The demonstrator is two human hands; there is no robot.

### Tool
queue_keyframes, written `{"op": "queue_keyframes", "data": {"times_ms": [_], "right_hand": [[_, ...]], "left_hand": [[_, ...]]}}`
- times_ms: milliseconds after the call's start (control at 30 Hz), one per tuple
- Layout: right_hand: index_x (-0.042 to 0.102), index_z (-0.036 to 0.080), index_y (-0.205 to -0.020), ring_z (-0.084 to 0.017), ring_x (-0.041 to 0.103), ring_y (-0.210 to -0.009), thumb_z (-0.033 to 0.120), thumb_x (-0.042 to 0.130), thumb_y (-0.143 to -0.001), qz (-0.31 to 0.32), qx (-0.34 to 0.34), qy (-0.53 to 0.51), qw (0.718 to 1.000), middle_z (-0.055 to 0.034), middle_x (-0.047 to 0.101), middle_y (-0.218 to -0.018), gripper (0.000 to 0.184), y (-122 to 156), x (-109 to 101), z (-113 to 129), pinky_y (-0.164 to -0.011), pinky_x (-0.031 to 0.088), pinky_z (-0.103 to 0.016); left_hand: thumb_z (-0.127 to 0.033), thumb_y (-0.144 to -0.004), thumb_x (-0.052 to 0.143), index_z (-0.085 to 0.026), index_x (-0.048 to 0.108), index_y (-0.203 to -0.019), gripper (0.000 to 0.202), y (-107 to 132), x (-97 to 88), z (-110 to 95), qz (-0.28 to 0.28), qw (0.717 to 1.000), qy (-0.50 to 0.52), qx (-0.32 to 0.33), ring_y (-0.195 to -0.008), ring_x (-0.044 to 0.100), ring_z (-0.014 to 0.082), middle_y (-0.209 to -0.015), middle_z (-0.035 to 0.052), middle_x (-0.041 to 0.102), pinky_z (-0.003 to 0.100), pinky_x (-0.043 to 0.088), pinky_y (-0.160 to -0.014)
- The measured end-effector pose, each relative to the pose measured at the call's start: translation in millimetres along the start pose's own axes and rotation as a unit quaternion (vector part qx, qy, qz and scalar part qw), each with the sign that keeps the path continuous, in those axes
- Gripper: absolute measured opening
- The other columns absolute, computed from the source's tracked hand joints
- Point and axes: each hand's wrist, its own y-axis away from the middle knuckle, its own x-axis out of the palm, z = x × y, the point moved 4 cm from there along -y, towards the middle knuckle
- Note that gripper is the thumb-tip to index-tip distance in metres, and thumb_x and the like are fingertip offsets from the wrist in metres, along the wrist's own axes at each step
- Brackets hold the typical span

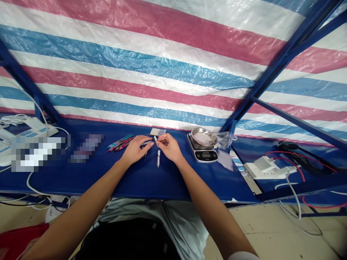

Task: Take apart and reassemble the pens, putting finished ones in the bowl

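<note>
Right hand (170, 146) is working left of the digital scale (204, 150), thumb and fingertips pinching a small white pen part (155, 138). Left hand (135, 148) is hovering farther left of the scale, thumb and fingers spreading around grey pens (146, 143); can't tell if it's gripping any. White pen (158, 159) is lying left of the scale, level with its display. Colored pens (120, 143) are sitting farthest left of the scale. Metal bowl (204, 137) is resting on the scale, clear bag (225, 159) lying just right.
</note>
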Motion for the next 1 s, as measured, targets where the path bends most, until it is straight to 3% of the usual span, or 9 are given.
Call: {"op": "queue_keyframes", "data": {"times_ms": [133, 267, 400, 633, 767, 867, 1000], "right_hand": [[0.062, 0.024, -0.121, -0.019, 0.072, -0.085, 0.047, 0.074, -0.089, 0.039, 0.037, -0.107, 0.993, -0.0035, 0.071, -0.102, 0.042, 2.8, 8.8, 2.1, -0.078, 0.062, -0.033], [0.070, 0.021, -0.105, -0.021, 0.075, -0.086, 0.060, 0.072, -0.091, 0.061, 0.055, -0.116, 0.990, -0.0060, 0.076, -0.096, 0.041, 6.4, 10.1, 6.7, -0.075, 0.065, -0.034], [0.069, 0.019, -0.086, -0.015, 0.067, -0.058, 0.065, 0.069, -0.092, 0.052, 0.085, -0.061, 0.993, -0.0039, 0.073, -0.075, 0.047, 6.6, 3.4, 6.7, -0.059, 0.057, -0.028], [0.073, 0.017, -0.091, -0.015, 0.063, -0.061, 0.062, 0.078, -0.085, 0.060, 0.088, -0.110, 0.988, -0.0040, 0.073, -0.078, 0.046, 5.0, -6.2, 11.0, -0.055, 0.049, -0.026], [0.073, 0.018, -0.096, -0.015, 0.064, -0.063, 0.062, 0.079, -0.085, 0.065, 0.068, -0.114, 0.989, -0.0043, 0.074, -0.081, 0.045, 5.3, -7.1, 13.4, -0.058, 0.051, -0.027], [0.070, 0.019, -0.092, -0.014, 0.062, -0.060, 0.066, 0.073, -0.090, 0.062, 0.074, -0.096, 0.991, -0.0034, 0.074, -0.079, 0.047, 6.3, -6.1, 13.2, -0.058, 0.050, -0.027], [0.064, 0.020, -0.071, -0.014, 0.057, -0.055, 0.071, 0.054, -0.100, 0.056, 0.079, 0.006, 0.995, 0.0011, 0.063, -0.061, 0.059, 8.1, -5.6, 12.4, -0.060, 0.045, -0.026]], "left_hand": [[-0.048, -0.102, 0.066, -0.025, 0.077, -0.126, 0.036, 3.0, 6.1, -10.2, 0.008, 0.999, 0.034, 0.021, -0.106, 0.076, 0.0277, -0.120, 0.0105, 0.080, 0.040, 0.061, -0.093], [-0.044, -0.104, 0.064, -0.024, 0.081, -0.116, 0.029, 4.4, 5.7, -6.5, -0.022, 0.999, 0.021, 0.031, -0.097, 0.077, 0.0253, -0.110, 0.0096, 0.082, 0.037, 0.062, -0.085], [-0.045, -0.102, 0.067, -0.025, 0.083, -0.109, 0.027, 4.8, 1.0, -5.1, -0.026, 0.998, 0.025, 0.043, -0.094, 0.076, 0.0248, -0.106, 0.0092, 0.082, 0.038, 0.061, -0.087], [-0.045, -0.108, 0.055, -0.024, 0.080, -0.119, 0.035, 2.5, -1.9, -14.3, 0.048, 0.994, 0.098, 0.009, -0.085, 0.075, 0.0219, -0.101, 0.0080, 0.081, 0.033, 0.060, -0.080], [-0.047, -0.109, 0.051, -0.023, 0.082, -0.107, 0.039, 2.2, -0.9, -11.8, 0.069, 0.989, 0.128, -0.023, -0.070, 0.072, 0.0182, -0.091, 0.0043, 0.081, 0.029, 0.058, -0.071], [-0.045, -0.108, 0.055, -0.024, 0.082, -0.112, 0.035, 2.5, -1.2, -12.2, 0.055, 0.992, 0.110, -0.009, -0.079, 0.075, 0.0200, -0.097, 0.0053, 0.082, 0.030, 0.059, -0.076], [-0.044, -0.104, 0.064, -0.027, 0.083, -0.116, 0.027, 2.7, -2.5, -18.0, 0.001, 0.997, 0.066, 0.044, -0.099, 0.077, 0.0243, -0.111, 0.0073, 0.082, 0.037, 0.061, -0.091]]}}
